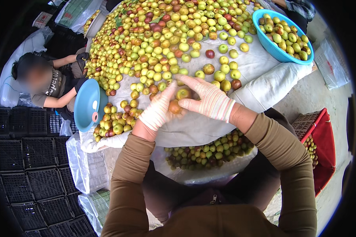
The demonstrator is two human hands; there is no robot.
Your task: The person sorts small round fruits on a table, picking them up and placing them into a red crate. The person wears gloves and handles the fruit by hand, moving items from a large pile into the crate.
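Both my hands wear thin white striped gloves and meet over the near part of a cloth-covered table (pixel 192 130). My left hand (pixel 157 111) curls around an orange-brown fruit (pixel 175 107), probably a jujube. A yellow-green fruit (pixel 183 93) sits just above it, between the two hands. My right hand (pixel 209 99) reaches in from the right, thumb and forefinger spread around that upper fruit; blur hides whether it grips it. Beyond the hands spreads a large heap of similar green, yellow and reddish fruits (pixel 154 44).
A blue basket (pixel 259 35) of fruit stands at the right, a blue basin (pixel 87 103) at the left edge beside a seated person (pixel 55 80). More fruits (pixel 210 151) lie below the table edge. A red-lined crate (pixel 324 157) and black crates (pixel 38 154) flank me.
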